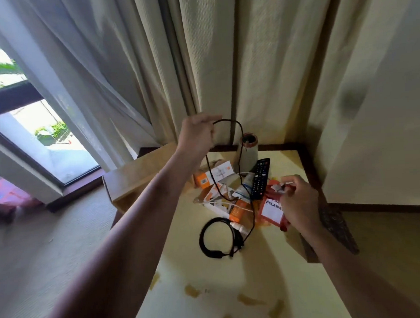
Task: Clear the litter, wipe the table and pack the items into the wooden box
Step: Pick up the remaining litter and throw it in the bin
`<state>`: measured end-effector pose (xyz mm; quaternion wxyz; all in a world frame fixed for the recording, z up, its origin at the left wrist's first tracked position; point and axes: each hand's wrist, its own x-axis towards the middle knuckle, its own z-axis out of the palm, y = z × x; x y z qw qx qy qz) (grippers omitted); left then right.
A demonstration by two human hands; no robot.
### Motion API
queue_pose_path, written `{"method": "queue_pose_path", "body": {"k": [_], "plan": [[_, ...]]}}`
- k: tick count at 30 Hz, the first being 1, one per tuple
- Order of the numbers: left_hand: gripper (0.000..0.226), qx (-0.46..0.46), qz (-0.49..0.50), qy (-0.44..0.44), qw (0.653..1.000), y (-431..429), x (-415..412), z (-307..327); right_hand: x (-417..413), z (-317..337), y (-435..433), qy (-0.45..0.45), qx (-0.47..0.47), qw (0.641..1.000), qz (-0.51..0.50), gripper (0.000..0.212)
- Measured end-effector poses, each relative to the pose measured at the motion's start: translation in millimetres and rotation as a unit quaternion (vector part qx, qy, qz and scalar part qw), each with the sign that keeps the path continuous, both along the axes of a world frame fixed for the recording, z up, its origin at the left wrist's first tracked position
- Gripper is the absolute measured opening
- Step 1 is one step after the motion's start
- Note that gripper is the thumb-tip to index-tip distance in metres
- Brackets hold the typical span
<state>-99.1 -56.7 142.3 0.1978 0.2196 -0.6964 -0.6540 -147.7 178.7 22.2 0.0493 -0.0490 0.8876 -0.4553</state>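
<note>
My left hand [198,135] is raised above the table and grips a thin black cable [242,179], which hangs in a loop down to a black coil [216,237] lying on the pale yellow table [210,280]. My right hand [297,200] pinches a small white scrap [279,186] over a red card with a white label [271,208]. A black remote [261,178], orange and white boxes [214,175], a white tube [242,191] and a white cable lie piled at the table's far side. The wooden box [135,184] sits at the table's left.
A lamp base [248,152] stands at the table's back edge before cream curtains [223,61]. Brown stains [253,300] mark the near tabletop. A window [32,134] is at the left, carpet [50,240] below it. A dark patterned object [336,227] sits by the table's right edge.
</note>
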Motion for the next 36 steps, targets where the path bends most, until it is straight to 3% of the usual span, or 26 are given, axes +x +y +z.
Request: {"method": "queue_pose_path", "body": {"k": [3,7,10,13,16,18,21,25,28,30,33,36], "plan": [[0.041,0.160,0.029,-0.001,0.987,-1.8,-38.3,-10.2,-34.8,4.3,-3.0,-0.032,-0.077,0.996,-0.044,0.027],[0.041,0.367,0.077,0.051,0.925,-16.3,-72.5,-65.9,-79.5,-8.6,-19.1,-0.076,-0.106,0.985,-0.116,0.035],[0.039,0.414,0.161,0.040,0.895,-21.1,-82.7,-108.2,-93.4,-26.9,-37.8,-0.105,-0.170,0.971,-0.130,0.017],[0.026,0.312,0.245,-0.031,0.918,-15.3,-78.2,-138.8,-96.6,-42.3,-56.3,-0.084,-0.140,0.981,-0.100,0.031],[0.019,0.026,0.258,-0.147,0.955,-18.1,-70.0,-170.8,-99.3,-57.3,-69.7,-0.066,-0.062,0.993,-0.069,0.025],[0.012,-0.074,0.219,-0.172,0.958,-21.3,-65.5,-181.5,-97.6,-64.1,-76.6,-0.037,-0.028,0.999,-0.024,0.024],[0.021,-0.198,0.131,-0.198,0.951,-21.2,-61.5,-184.8,-90.0,-66.1,-80.1,0.016,0.024,0.999,0.046,0.027],[0.024,-0.388,0.000,-0.207,0.898,-24.6,-42.3,-176.2,-63.8,-64.7,-80.8,0.153,0.127,0.977,0.078,0.029],[0.028,-0.413,0.020,-0.131,0.901,-27.2,-1.3,-179.8,-24.1,-69.1,-86.5,0.232,0.095,0.958,0.137,0.031],[0.024,-0.406,0.064,-0.127,0.903,-31.0,38.9,-187.9,4.4,-81.9,-90.9,0.264,0.132,0.934,0.200,0.031],[0.019,-0.378,0.124,-0.205,0.894,-46.3,100.3,-214.9,35.2,-105.9,-99.4,0.242,0.221,0.904,0.274,0.043],[0.030,-0.376,0.097,-0.305,0.870,-62.0,136.9,-237.2,49.4,-122.1,-109.5,0.200,0.303,0.881,0.305,0.066]]}}
